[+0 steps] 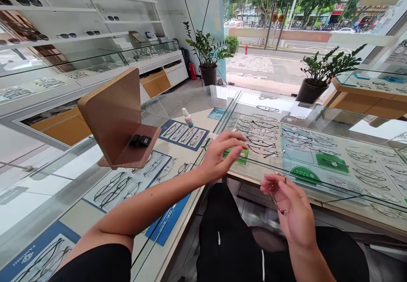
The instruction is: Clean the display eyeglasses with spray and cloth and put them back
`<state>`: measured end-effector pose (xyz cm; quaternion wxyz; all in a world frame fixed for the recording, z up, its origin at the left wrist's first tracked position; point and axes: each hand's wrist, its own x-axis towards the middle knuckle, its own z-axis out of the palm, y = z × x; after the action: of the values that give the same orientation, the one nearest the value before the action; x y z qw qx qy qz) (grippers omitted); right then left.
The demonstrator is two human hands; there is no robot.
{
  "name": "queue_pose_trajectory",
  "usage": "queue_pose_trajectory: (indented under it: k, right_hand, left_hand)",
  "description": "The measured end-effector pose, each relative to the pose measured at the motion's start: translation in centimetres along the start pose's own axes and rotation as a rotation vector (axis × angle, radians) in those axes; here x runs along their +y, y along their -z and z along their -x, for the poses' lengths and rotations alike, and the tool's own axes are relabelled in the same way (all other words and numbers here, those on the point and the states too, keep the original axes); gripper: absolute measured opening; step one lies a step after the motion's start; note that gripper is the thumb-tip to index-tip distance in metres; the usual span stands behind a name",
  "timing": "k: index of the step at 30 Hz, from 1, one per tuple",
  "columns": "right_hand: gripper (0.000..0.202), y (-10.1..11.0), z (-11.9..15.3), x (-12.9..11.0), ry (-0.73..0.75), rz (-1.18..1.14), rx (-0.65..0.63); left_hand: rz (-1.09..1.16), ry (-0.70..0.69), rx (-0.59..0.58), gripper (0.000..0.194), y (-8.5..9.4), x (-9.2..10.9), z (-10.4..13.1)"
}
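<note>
My right hand [294, 205] is closed around a pair of thin-framed eyeglasses [274, 200], held above my lap in front of the counter edge. Part of the frame is hidden behind the fingers. My left hand [222, 152] hovers over the corner of the glass display counter, fingers apart and nothing in them. Below and beyond it, rows of eyeglasses [259, 131] lie under the glass, along with a green card [237, 155]. A small white spray bottle [188, 118] stands on the counter to the left of that hand.
On the left counter stands a brown tabletop mirror or stand [116, 116] with a small black object [140, 141] on its base. Blue trays of eyeglasses [184, 134] lie under the glass. Potted plants [209, 74] stand near the doorway. Shelves of sunglasses [66, 36] line the left wall.
</note>
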<state>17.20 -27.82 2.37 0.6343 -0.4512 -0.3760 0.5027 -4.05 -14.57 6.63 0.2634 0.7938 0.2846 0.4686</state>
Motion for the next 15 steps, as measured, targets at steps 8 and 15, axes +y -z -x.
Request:
queue_pose_trajectory:
  k: [8,15]
  right_hand:
    - [0.041,3.2,2.1,-0.8,-0.009,-0.068,0.053]
    - [0.028,3.4,2.2,-1.0,-0.052,-0.086,-0.076]
  left_hand:
    - [-0.424,0.361,0.856,0.071,9.0,-15.9,-3.6]
    - [-0.119,0.693,0.639,0.041,9.9,-21.1,-2.2]
